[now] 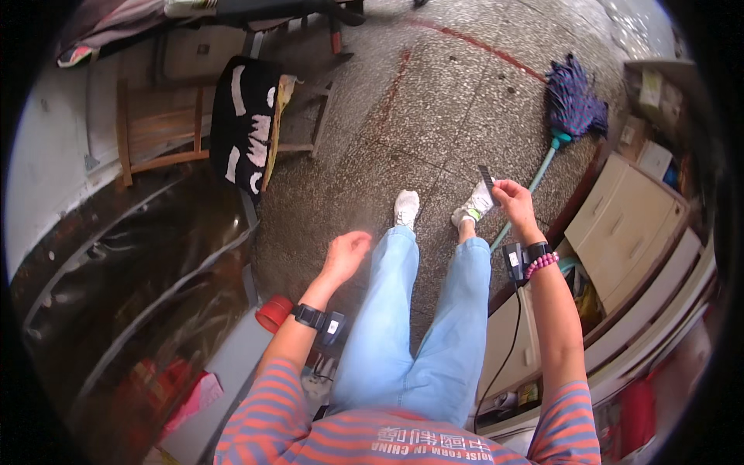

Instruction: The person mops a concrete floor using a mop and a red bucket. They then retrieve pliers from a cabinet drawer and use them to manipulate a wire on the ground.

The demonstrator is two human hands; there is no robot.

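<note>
My right hand (514, 203) is raised in front of my right leg, its fingers pinched on a narrow dark flat strip (487, 180) that looks like a comb. The strip stands nearly upright above my right shoe; its lower end is hidden by my fingers. My left hand (346, 256) hangs beside my left leg with its fingers loosely curled together, and nothing shows in it.
A mop with a purple head (574, 101) and teal handle lies at the right beside a pale cabinet (624, 225). A wooden chair (167, 128) with a black patterned cloth (242, 124) stands at the left, near dark plastic sheeting (147, 279) and a red container (274, 313).
</note>
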